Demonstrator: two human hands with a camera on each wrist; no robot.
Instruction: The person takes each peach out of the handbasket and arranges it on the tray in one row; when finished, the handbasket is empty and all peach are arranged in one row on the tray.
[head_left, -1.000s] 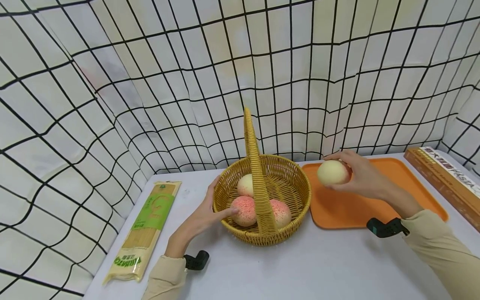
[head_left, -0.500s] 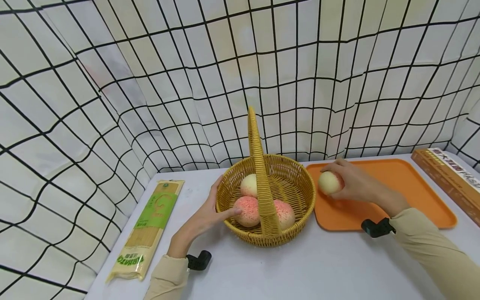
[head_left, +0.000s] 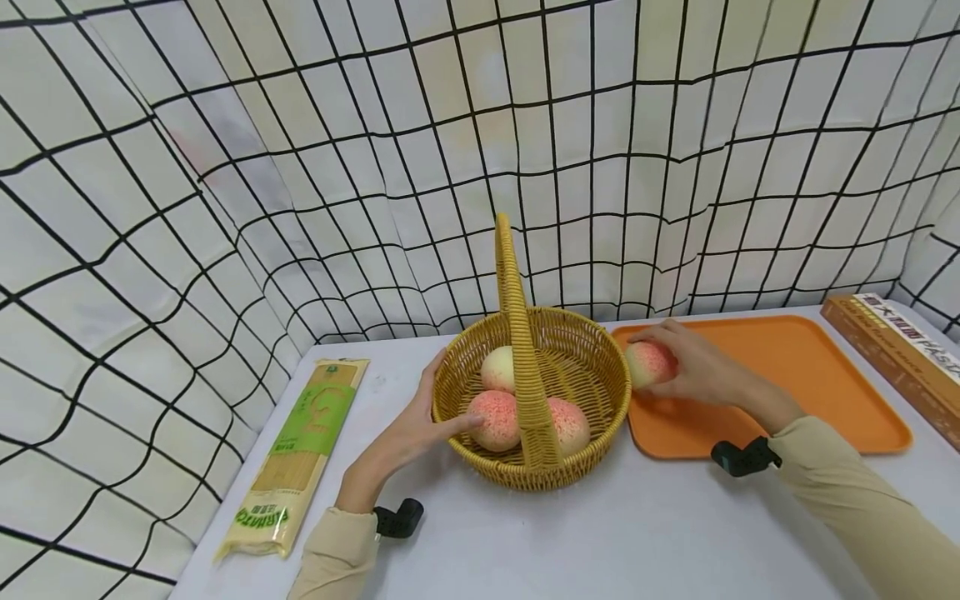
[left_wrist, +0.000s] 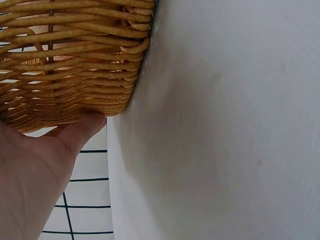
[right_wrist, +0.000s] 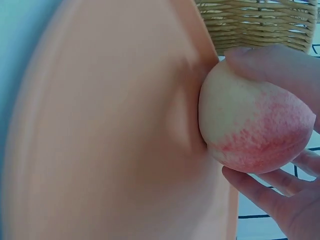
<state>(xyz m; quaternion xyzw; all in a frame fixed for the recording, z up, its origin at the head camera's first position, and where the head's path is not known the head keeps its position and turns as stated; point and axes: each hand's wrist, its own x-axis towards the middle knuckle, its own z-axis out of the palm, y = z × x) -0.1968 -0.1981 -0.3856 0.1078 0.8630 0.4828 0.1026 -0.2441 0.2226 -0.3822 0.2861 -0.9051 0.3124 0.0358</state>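
Head view: left hand (head_left: 415, 425) steadies the basket (head_left: 517, 477), right hand (head_left: 697, 362) grips a peach (head_left: 650, 364) at the tray (head_left: 795, 375)

Take the basket as the dial, 12 pointing away from the person. The left hand is at 9 o'clock, thumb and fingers spread wide to clasp the rim: thumb over it, fingers along the outer wall. Whether the thumb tip touches the red peach (head_left: 498, 423) I cannot tell. This hold seems meant to stop the basket sliding, and the side spot keeps it off the handle (head_left: 528, 367), which runs roughly from 6 to 12.

Between 2 and 3 o'clock, the right hand pinches its peach, fingers on the far side and thumb on the near, parted about as wide as the fruit. Gripping from both sides likely suits something round that could roll. That peach is low at the tray's 10 o'clock edge, just beside the basket; contact with the tray is unclear.

Inside the basket, the pale peach (head_left: 497, 367) lies at 10, the red peach at 8, the third peach (head_left: 570, 429) near 4. Noodles (head_left: 313, 417) at 9 and a box (head_left: 895, 357) at 3, beyond the tray, look set aside to leave working room
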